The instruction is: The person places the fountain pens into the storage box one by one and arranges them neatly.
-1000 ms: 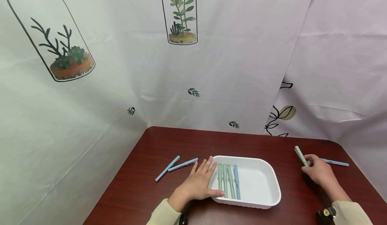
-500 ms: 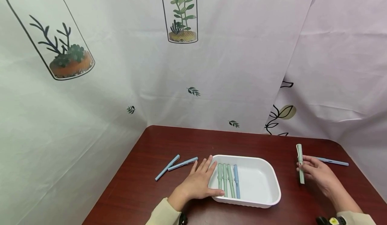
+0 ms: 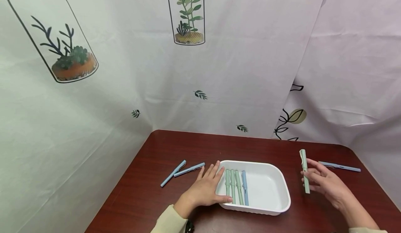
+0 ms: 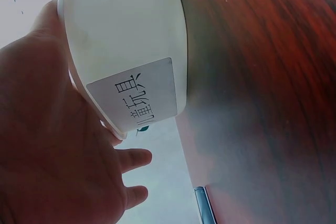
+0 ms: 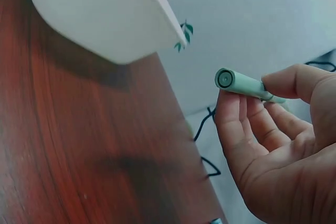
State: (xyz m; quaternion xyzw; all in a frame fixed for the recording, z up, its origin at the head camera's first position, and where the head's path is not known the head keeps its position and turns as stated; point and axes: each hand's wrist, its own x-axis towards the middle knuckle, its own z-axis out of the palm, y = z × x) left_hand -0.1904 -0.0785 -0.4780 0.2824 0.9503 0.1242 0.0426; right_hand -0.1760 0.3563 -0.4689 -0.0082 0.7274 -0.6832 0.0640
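My left hand rests with spread, straight fingers over the left rim of a white plastic tray, its thumb reaching inside near the front. Three green pens and one blue pen lie side by side in the tray's left part. To the right of the tray, my right hand pinches another green pen between thumb and fingers, cap end up. The right wrist view shows that green pen end-on, held above the table.
Two blue pens lie touching on the dark red table, left of the tray. Beyond my right hand lies another blue pen. A printed label is on the tray's outer wall. White patterned cloth hangs behind the table.
My right hand has lifted the green pen away from the blue pen on the right, turned it upright and brought it slightly left, towards the tray. My left hand has stayed put.
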